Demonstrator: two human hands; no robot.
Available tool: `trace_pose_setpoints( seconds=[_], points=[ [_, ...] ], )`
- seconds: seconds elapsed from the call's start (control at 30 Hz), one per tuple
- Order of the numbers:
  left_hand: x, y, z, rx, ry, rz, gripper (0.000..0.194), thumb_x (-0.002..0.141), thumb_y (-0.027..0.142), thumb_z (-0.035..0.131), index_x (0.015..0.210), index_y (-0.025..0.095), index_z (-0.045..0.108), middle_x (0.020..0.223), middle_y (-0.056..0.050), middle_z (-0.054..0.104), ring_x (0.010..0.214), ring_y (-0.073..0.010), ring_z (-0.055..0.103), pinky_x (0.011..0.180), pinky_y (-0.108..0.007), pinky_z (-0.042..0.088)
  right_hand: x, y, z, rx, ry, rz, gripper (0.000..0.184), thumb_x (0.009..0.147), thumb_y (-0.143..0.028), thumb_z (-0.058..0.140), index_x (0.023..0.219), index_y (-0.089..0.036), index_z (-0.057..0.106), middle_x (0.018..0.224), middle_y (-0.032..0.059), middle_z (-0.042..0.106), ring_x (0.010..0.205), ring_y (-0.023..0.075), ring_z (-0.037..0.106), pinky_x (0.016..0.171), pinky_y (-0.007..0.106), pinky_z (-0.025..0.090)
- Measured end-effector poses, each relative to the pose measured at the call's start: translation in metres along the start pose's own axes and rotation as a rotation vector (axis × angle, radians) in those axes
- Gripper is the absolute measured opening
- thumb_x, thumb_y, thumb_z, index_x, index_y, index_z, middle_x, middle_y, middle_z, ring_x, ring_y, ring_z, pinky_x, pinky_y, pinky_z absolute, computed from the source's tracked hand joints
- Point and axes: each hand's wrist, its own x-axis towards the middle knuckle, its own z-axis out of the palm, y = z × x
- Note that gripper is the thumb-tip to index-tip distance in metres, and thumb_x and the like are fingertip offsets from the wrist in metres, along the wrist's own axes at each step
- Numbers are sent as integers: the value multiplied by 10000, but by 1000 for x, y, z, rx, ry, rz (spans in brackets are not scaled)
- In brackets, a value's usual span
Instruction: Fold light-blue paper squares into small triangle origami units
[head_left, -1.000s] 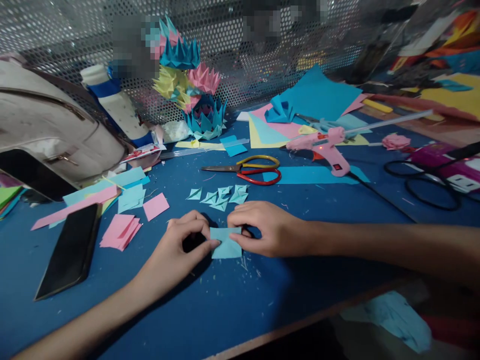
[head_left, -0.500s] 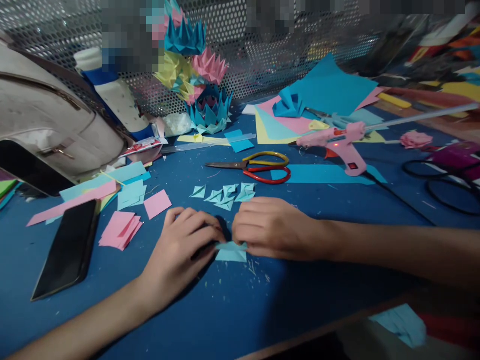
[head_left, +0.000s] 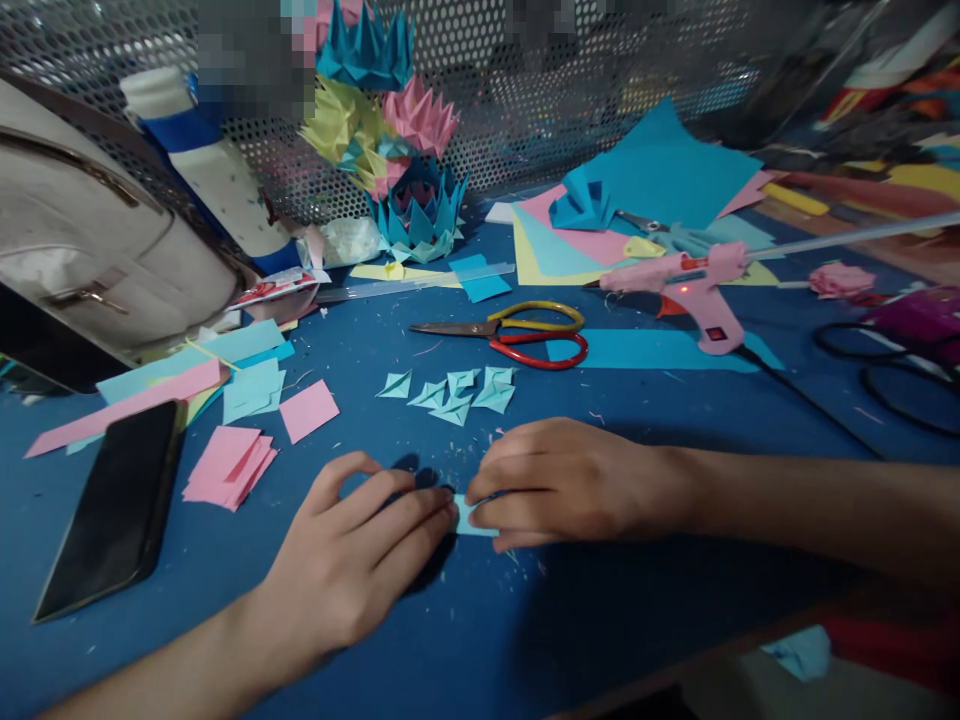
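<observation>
A small light-blue piece of paper (head_left: 474,524) lies on the blue table between my hands, partly covered by fingers. It looks like a narrow folded strip. My left hand (head_left: 366,550) holds its left end down with the fingertips. Across its right part press the fingers of my right hand (head_left: 574,485); the thumb is mostly hidden. Just beyond my hands are several small folded light-blue paper pieces (head_left: 452,408). To the left lie a stack of pink paper squares (head_left: 225,465), a single pink square (head_left: 309,411) and some light-blue squares (head_left: 253,390).
Scissors (head_left: 495,332) with yellow and red handles lie beyond the folded pieces. A pink glue gun (head_left: 701,290) with a cord rests at right. A phone (head_left: 112,510), a bag (head_left: 90,220), a bottle (head_left: 217,180) and paper flowers (head_left: 420,205) surround the work area.
Both hands have shifted slightly nearer to me with the paper. My right fingers now lie over the paper, which shows as a narrower strip. The view has moved slightly.
</observation>
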Motion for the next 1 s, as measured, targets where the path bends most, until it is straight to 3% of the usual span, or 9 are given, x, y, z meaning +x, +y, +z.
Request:
trace_pose_setpoints(
  seconds=[0.73, 1.0],
  points=[
    [-7, 7, -4, 49, -63, -17, 304, 1057, 188, 419, 1125, 176, 715, 1142, -10, 740, 987, -178, 632, 1044, -370, 293, -2, 2, 1, -25, -45, -12, 207, 1009, -240, 523, 986, -154, 710, 1063, 43, 718, 977, 140, 638, 854, 272, 526],
    [-10, 9, -1, 43, -92, -22, 310, 1053, 211, 421, 1189, 184, 698, 1142, -22, 728, 1043, -183, 597, 1118, -360, 220, 0, 8, -4, 63, -96, -19, 283, 1027, -360, 483, 1040, -169, 693, 1043, 38, 718, 967, 175, 608, 781, 328, 490]
  ],
)
